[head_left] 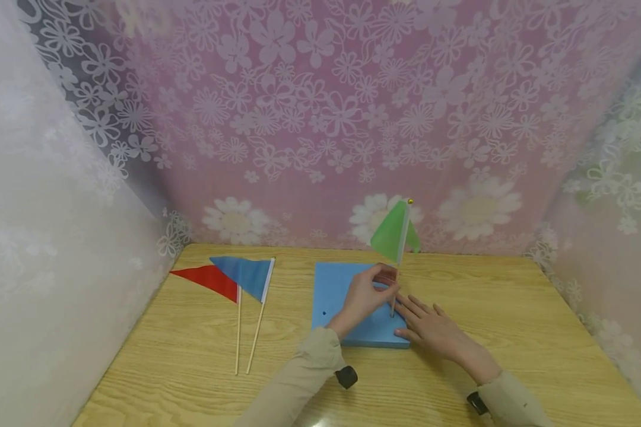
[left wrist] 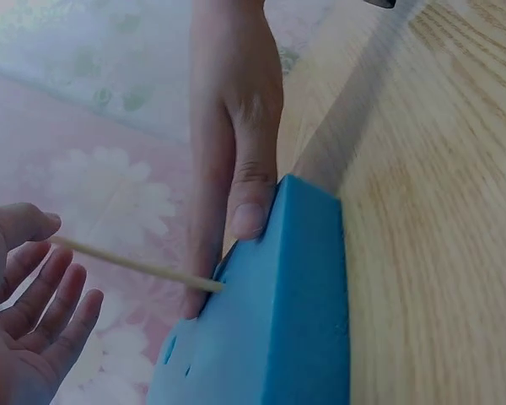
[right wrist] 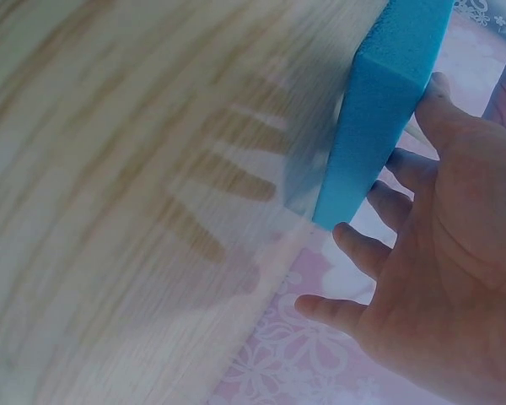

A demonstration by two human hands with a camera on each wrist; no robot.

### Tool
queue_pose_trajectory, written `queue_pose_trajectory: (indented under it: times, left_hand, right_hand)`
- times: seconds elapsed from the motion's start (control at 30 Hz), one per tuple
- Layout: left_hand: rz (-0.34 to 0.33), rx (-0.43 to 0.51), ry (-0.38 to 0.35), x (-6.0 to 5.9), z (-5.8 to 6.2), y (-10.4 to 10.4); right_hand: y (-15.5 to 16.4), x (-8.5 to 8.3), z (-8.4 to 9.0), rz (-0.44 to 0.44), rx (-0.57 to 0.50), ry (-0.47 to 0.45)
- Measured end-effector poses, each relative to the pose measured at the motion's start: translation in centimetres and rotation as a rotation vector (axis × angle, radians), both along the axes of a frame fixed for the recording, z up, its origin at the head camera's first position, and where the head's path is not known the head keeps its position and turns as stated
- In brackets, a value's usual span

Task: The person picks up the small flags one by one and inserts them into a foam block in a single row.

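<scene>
A green pennant flag (head_left: 391,234) stands nearly upright on a thin wooden stick (left wrist: 135,265), whose lower end meets a hole near the right edge of a blue foam block (head_left: 368,333). My left hand (head_left: 364,296) pinches this stick between thumb and fingers below the cloth. Across the block's right edge lies my right hand (head_left: 437,333), its fingers straight and spread. In the right wrist view, the right hand's thumb and fingertips touch the side and top edge of the block (right wrist: 375,126).
Left of the block, a red pennant flag (head_left: 213,281) and a blue pennant flag (head_left: 248,276) lie on the wooden table (head_left: 181,356), the blue cloth overlapping the red. More holes show in the block's top. Flowered curtains (head_left: 320,118) enclose the table behind and at both sides.
</scene>
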State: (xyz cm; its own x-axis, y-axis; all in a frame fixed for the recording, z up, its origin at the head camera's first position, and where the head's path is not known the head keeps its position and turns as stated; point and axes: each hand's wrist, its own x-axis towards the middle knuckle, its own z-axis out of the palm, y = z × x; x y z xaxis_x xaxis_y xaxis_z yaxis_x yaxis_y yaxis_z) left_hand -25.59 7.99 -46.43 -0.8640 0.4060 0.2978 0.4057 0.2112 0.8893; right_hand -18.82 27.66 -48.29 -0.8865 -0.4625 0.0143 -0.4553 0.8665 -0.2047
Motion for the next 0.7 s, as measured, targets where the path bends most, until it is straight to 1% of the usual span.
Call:
queue_pose_trajectory:
  times: [0.17,0.23,0.33,0.47,0.6,0.7]
  left_hand:
    - [0.009,0.021,0.008,-0.7,0.1,-2.3]
    - [0.019,0.049,0.01,-1.1,0.1,-3.5]
    - [0.017,0.13,-0.044,-1.5,0.4,-5.8]
    - [0.018,0.246,-0.138,-1.9,0.9,-9.3]
    - [0.063,0.297,-0.182,-1.9,1.3,-13.0]
    - [0.096,0.315,-0.194,-1.8,1.1,-15.6]
  right_hand:
    - [-0.1,0.1,0.1,0.005,-0.036,-0.002]
    - [-0.1,0.1,0.1,0.008,-0.042,-0.002]
    - [-0.1,0.0,0.1,0.013,-0.034,0.003]
    - [-0.2,0.0,0.0,0.017,-0.034,0.004]
    - [-0.2,0.0,-0.1,0.016,-0.04,0.009]
    - [-0.1,0.0,-0.2,0.018,-0.041,0.018]
